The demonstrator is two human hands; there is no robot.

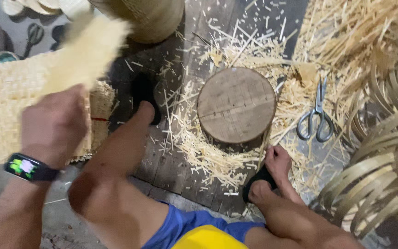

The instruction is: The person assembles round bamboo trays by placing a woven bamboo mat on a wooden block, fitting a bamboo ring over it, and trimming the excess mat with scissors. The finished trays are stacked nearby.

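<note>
Fingers of my left hand [54, 127] are clamped, as a closed grip, on a pale woven bamboo piece [86, 53], lifted and motion-blurred above a flat woven mat [3, 101] on the floor. My right hand is out of view, so I cannot tell its state. Ahead sits a round wooden block [236, 105] ringed by bamboo shavings [208, 159], scissors [316, 113] beside it, bent hoops [378, 170] at right. I judge the piece is being handled for trimming; the next move needs it steadied.
</note>
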